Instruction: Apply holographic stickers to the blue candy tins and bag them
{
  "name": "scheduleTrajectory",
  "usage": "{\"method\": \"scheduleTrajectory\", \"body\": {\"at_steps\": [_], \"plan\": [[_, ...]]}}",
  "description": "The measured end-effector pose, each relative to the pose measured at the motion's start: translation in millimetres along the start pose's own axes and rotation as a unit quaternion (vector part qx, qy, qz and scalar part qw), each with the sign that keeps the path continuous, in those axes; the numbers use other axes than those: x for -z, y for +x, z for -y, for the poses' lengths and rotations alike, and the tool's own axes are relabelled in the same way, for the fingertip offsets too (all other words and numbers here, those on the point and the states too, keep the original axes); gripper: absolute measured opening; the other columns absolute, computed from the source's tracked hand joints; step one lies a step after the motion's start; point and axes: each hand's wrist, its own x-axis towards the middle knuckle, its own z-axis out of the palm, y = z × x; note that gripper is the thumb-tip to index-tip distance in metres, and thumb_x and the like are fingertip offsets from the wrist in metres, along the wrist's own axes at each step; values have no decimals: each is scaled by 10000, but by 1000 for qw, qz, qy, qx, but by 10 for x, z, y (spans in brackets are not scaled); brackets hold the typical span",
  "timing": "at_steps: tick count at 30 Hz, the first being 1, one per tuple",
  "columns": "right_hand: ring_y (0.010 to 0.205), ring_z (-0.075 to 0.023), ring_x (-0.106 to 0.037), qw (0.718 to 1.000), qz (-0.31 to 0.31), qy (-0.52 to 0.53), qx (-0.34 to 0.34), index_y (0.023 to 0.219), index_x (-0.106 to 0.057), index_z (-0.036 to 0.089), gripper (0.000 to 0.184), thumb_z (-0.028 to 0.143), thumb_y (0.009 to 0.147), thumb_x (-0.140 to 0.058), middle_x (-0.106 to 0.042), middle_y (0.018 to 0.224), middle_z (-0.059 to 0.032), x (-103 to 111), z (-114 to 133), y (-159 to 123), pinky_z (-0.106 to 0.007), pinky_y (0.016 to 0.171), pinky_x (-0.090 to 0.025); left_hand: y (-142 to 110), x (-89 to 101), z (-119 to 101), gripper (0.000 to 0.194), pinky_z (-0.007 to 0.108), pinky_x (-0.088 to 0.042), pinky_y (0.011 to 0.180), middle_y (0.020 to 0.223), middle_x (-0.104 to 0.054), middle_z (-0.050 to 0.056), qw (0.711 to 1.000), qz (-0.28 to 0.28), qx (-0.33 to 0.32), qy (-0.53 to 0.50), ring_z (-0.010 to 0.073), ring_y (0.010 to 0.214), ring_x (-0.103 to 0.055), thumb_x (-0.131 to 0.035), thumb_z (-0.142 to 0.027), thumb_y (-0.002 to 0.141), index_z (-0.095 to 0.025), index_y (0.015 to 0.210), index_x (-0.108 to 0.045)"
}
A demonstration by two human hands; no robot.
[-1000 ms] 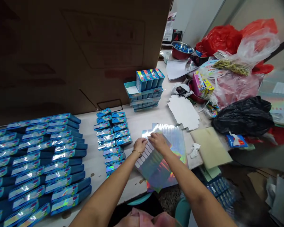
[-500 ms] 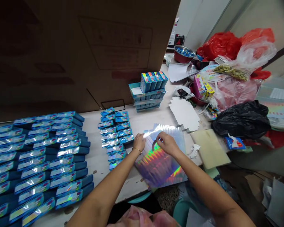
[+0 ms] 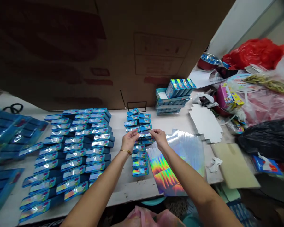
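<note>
My left hand and my right hand are level with each other over a short double column of small blue boxes. Thumb and fingertips are pinched together on each hand. A thin shiny sticker strip seems to stretch between the two pinches, hard to tell from the box tops beneath it. Beside my right forearm lies a holographic sticker sheet with rainbow glare, partly covered by the arm. Whether the strip touches a box cannot be made out.
Rows of blue boxes fill the left of the table. A large cardboard carton stands behind. Clear-walled trays of boxes, white card, a yellowish pad and a black bag lie to the right.
Both hands have moved from the holographic sheet to above the short box column, on the left. The curled strip at my right hand has come off the sheet. The view has turned left.
</note>
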Motion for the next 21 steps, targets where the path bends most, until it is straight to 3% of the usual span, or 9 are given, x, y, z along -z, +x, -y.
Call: {"method": "scheduleTrajectory", "body": {"at_steps": [4,8,14,21], "plan": [[587,-114,-496,994,-38,-50,87,620,-593,165,212,375,597,-606,-567,586,24,-555,-118,279,-228,584,-386,435,391,-167,486,255,-428,612,658,-579,-10,994,-32,-72,77,107,603,-530,-709,-316,462,-127,891,-582],[663,-131,-518,972,-57,-179,142,651,-610,172,184,346,672,-554,-588,669,-1,-901,-146,644,-236,648,-398,926,593,-265,427,255,-430,611,651,-554,-14,979,-73,-110,157,106,584,-521,-674,-280,494,-124,880,-581],[764,-176,-498,912,-100,-355,181,675,-626,178,214,318,756,-485,-595,786,-56,-1077,-132,941,-291,709,-366,1411,642,-217,351,244,-437,620,628,-526,-34,960,-102,-118,232,103,584,-527,-620,-190,536,-144,882,-586],[826,-215,-473,871,-113,-446,174,673,-627,189,198,274,771,-477,-591,813,-73,-1166,-137,992,-323,719,-337,1572,674,-122,357,238,-442,587,591,-515,-44,965,-81,-76,238,97,548,-525,-627,-146,525,-139,879,-581]]}}
